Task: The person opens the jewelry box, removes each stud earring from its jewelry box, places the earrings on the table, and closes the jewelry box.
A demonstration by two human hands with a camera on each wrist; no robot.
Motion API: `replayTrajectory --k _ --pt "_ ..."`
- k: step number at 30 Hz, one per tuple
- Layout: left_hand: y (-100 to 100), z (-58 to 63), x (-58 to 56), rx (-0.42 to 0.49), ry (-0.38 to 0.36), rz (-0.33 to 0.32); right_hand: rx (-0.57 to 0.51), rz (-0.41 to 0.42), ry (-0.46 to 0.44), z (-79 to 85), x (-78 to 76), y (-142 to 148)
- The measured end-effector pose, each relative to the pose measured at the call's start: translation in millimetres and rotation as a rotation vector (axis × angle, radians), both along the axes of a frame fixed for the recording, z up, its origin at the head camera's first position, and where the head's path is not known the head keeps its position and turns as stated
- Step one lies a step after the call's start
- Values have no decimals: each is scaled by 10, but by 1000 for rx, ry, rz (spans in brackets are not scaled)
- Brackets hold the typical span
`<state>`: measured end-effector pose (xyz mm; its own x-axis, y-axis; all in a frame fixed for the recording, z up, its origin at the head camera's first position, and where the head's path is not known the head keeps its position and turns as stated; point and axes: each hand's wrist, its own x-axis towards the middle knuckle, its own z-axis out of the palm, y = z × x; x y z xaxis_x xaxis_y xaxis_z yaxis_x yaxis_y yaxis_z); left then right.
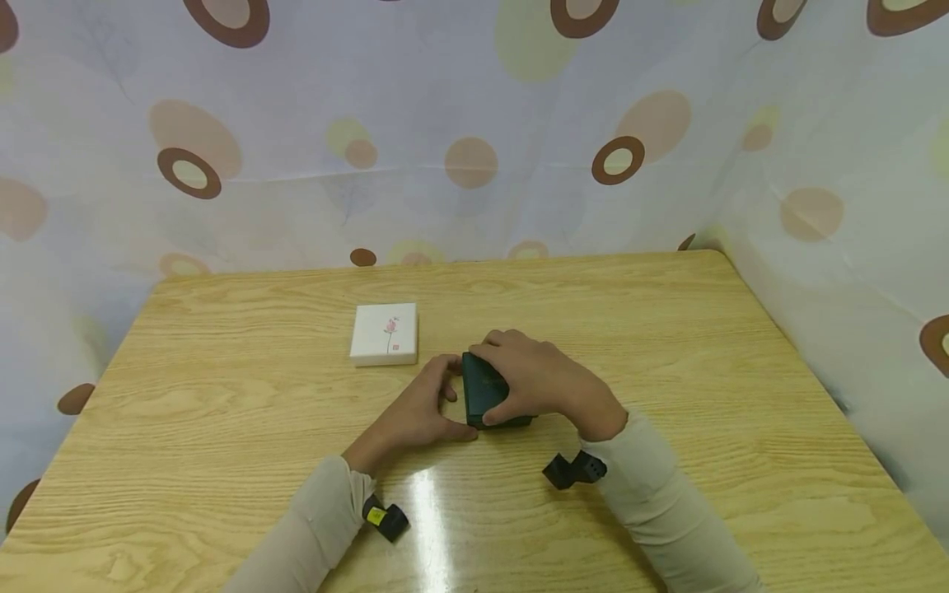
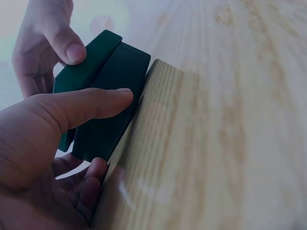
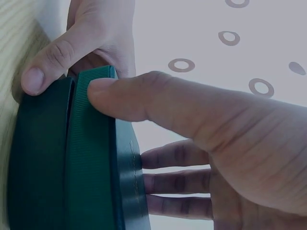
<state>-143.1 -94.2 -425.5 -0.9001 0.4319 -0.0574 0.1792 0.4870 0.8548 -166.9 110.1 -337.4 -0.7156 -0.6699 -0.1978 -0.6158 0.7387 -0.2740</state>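
Note:
A small dark green box (image 1: 477, 395) rests on the table between both hands. My left hand (image 1: 418, 416) grips its lower part, thumb along the near side and fingers at the left. My right hand (image 1: 544, 379) reaches over the top and holds the lid, its thumb on the near edge. In the right wrist view a ribbed green lid (image 3: 91, 143) sits over a smoother base (image 3: 41, 153), with a narrow gap between them. Faint gold marking shows on the lid's top. The box's inside is hidden.
Behind and left of the hands lies a white square box (image 1: 378, 333) with a pink flower printed on it. The wooden table (image 1: 222, 395) meets a patterned cloth (image 1: 415, 107) at its back and right. A small black device (image 1: 385, 519) is on each wrist.

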Motion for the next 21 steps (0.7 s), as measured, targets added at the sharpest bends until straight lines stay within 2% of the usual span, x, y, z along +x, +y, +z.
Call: replayTrajectory --k 21 --pt "1 -9 1 -1 16 -4 -7 1 0 -39 -6 -16"
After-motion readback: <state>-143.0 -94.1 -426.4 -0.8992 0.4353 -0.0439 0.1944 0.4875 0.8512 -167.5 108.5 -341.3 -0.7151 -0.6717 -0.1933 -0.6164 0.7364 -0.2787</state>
